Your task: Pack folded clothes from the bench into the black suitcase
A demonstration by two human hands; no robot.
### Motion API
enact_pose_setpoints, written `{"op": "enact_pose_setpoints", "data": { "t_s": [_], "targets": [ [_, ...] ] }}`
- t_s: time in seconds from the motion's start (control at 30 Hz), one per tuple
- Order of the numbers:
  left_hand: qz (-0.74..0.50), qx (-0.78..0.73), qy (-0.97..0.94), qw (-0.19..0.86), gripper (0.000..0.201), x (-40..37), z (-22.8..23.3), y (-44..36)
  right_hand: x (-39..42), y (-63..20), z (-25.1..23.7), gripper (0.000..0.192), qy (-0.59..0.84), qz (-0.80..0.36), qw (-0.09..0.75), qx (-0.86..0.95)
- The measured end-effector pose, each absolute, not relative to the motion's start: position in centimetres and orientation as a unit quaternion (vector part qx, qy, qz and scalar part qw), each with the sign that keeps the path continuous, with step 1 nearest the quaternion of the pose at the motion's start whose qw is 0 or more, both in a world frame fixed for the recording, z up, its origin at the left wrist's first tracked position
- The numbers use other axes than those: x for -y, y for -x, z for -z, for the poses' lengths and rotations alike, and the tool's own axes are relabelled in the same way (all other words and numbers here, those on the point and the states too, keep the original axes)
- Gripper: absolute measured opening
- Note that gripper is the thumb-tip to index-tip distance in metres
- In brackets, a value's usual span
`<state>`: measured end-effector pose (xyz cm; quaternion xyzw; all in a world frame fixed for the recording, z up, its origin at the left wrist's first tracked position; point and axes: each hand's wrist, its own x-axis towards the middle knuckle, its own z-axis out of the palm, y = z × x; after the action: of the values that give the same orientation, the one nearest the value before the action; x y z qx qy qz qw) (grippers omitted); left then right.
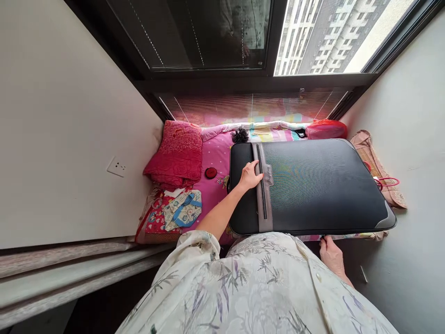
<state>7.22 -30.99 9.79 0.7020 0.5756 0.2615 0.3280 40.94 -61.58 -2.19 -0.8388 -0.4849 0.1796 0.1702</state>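
Floral sleeve, left hand flat on smooth black suitcase

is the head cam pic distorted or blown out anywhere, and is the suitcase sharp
Head view: wide-angle bending bows the wall edges and window frame; the buildings through the right window pane are overexposed, while the dark left pane carries a faint reflection; the black fabric suitcase is sharp, with a moiré shimmer on its weave; left hand on it and right hand at its near edge are unblurred.
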Motion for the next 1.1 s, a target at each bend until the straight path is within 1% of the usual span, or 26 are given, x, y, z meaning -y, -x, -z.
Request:
{"op": "enact_pose_setpoints", "data": {
  "t_s": [0.1,0.17,0.33,0.5,0.63,0.8,0.97,1.1],
  "targets": [
    [-0.249,-0.605,-0.673,0.346,0.068,29.5,-10.1,-7.4,61.6,-40.9,2.3,0.023,0.844,-0.186,0.163,0.476],
    [-0.238,-0.625,-0.662,0.339,0.067,28.3,-10.3,-7.6,61.6,-40.9,2.3,0.023,0.847,-0.183,0.160,0.473],
    [-0.213,-0.650,-0.664,0.301,0.046,23.3,-10.6,-7.8,61.5,-40.9,2.0,0.021,0.849,-0.193,0.162,0.465],
    [-0.186,-0.675,-0.650,0.296,0.048,18.9,-10.6,-8.1,61.4,-40.7,1.7,0.020,0.851,-0.186,0.167,0.461],
    [-0.161,-0.688,-0.641,0.299,0.040,17.5,-10.1,-8.4,61.2,-40.4,1.3,0.022,0.854,-0.181,0.167,0.458],
    [-0.135,-0.643,-0.701,0.277,0.034,18.1,-8.9,-8.1,61.1,-40.1,0.9,0.026,0.853,-0.173,0.171,0.462],
    [-0.105,-0.622,-0.742,0.227,0.042,19.2,-7.8,-7.7,61.0,-40.1,1.0,0.026,0.850,-0.164,0.170,0.470],
    [-0.074,-0.617,-0.752,0.222,0.048,18.5,-8.0,-7.6,61.1,-40.6,1.3,0.025,0.848,-0.171,0.166,0.472]
  ]
}}
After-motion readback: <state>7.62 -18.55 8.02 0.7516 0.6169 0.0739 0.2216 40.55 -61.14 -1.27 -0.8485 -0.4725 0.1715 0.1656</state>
